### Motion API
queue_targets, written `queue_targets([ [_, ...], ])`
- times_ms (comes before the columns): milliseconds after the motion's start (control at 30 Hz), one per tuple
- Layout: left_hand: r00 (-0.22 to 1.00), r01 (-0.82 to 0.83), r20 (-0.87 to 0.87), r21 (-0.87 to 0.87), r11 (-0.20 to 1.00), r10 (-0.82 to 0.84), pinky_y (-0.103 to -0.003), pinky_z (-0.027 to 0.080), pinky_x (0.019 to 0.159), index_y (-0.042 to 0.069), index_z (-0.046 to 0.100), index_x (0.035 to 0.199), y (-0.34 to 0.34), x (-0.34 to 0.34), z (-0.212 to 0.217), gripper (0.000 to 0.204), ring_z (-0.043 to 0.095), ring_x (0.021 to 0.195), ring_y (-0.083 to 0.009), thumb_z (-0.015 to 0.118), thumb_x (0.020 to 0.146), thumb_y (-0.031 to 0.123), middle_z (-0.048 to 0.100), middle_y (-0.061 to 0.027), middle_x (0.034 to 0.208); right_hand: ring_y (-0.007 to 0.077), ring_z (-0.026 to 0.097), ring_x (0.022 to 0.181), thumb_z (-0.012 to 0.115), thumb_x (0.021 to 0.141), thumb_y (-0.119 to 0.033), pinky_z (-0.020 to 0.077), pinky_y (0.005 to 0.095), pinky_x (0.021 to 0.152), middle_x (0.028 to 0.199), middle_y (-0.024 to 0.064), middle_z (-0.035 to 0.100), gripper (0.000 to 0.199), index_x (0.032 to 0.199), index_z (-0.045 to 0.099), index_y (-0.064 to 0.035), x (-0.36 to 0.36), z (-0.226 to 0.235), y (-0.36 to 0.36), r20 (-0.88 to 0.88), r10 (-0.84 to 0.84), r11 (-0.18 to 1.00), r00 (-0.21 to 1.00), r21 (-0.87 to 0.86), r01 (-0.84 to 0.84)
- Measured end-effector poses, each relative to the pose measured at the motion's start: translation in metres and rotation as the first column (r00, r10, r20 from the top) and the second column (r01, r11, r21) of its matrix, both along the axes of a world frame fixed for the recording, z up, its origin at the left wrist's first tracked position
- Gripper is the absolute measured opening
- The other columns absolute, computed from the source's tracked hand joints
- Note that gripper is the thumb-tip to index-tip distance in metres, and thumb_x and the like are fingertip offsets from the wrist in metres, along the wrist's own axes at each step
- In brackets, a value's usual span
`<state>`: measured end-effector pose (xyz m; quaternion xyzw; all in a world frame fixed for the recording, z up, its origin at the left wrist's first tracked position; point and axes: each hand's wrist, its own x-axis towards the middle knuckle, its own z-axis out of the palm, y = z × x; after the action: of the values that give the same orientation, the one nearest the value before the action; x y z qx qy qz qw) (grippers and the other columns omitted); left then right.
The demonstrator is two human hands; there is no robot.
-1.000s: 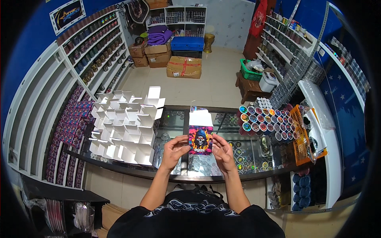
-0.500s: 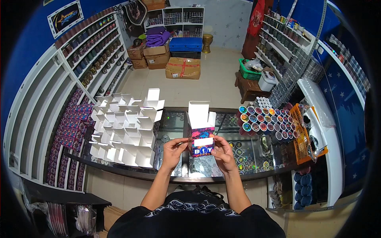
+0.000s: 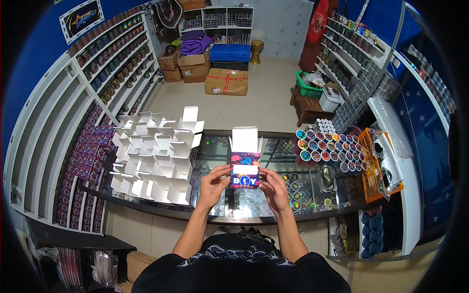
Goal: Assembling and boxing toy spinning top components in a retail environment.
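Between my hands, above the glass counter, is a small printed carton [image 3: 245,172] in purple, red and blue. It stands upright with its white inner flap raised at the top. My left hand [image 3: 214,185] grips its left edge, fingers bent. My right hand [image 3: 276,189] has its fingers curled at the right edge. To the left, a block of open white cartons [image 3: 154,156] sits on the counter with flaps up. On the right, rows of round jars [image 3: 330,151] with colourful shiny lids stand close together.
The glass-topped counter [image 3: 215,215] has more round containers under its glass. An orange basket [image 3: 371,166] with plastic bags sits at its right end. Stacked printed cartons [image 3: 93,151] rise at the left. Shelves line both walls; a taped brown box [image 3: 226,82] lies on the floor beyond.
The printed carton has turned to face me more squarely and shifted slightly left. Its right side flap shows less now. Both hands stay at its sides.
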<state>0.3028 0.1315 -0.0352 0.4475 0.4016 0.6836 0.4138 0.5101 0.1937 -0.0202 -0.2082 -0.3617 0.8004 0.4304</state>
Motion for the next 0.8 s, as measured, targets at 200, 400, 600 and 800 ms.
queue_targets([
  [200, 0.999, 0.007, -0.053, -0.02, 1.0, -0.008, -0.023, 0.046, 0.084, -0.003, 0.063, 0.114, -0.001, -0.002, 0.002, 0.026, 0.057, 0.096, -0.0113, 0.062, 0.087, -0.001, 0.059, -0.0074, 0.111, 0.0174, 0.056, 0.11, 0.066, 0.083, -0.004, 0.0447, 0.0273, 0.089, 0.127, 0.0127, 0.056, 0.028, 0.11, 0.067, -0.002, -0.005, 0.001, -0.003, 0.267, -0.309, 0.888, 0.913, 0.425, 0.177],
  [400, 0.999, 0.041, 0.007, -0.042, 0.998, -0.041, -0.022, 0.048, 0.077, -0.003, 0.064, 0.112, -0.002, -0.001, 0.001, 0.025, 0.059, 0.088, -0.0098, 0.063, 0.087, 0.0, 0.064, -0.0063, 0.101, 0.0129, 0.058, 0.097, 0.068, 0.081, 0.0, 0.0456, 0.024, 0.083, 0.107, 0.0091, 0.063, 0.028, 0.109, 0.067, 0.0004, 0.0, 0.002, -0.003, 0.274, -0.304, 0.881, 0.912, 0.446, 0.159],
  [600, 0.999, 0.009, 0.033, -0.123, 0.992, -0.005, -0.021, 0.049, 0.071, -0.004, 0.065, 0.108, -0.003, -0.003, -0.006, 0.023, 0.061, 0.08, -0.0086, 0.066, 0.086, 0.003, 0.068, -0.006, 0.091, 0.0117, 0.06, 0.088, 0.069, 0.083, -0.003, 0.0469, 0.0237, 0.08, 0.096, 0.0075, 0.066, 0.022, 0.105, 0.068, 0.0025, -0.003, 0.003, -0.005, 0.291, -0.298, 0.9, 0.909, 0.404, 0.166],
  [800, 1.0, 0.004, 0.029, -0.133, 0.991, -0.001, -0.021, 0.049, 0.071, -0.005, 0.066, 0.106, -0.004, -0.005, -0.007, 0.022, 0.061, 0.081, -0.0083, 0.066, 0.086, 0.002, 0.068, -0.0066, 0.09, 0.0111, 0.061, 0.085, 0.07, 0.083, -0.004, 0.0475, 0.0238, 0.078, 0.093, 0.0075, 0.067, 0.021, 0.103, 0.068, 0.003, -0.004, 0.004, -0.007, 0.278, -0.303, 0.907, 0.912, 0.379, 0.186],
])
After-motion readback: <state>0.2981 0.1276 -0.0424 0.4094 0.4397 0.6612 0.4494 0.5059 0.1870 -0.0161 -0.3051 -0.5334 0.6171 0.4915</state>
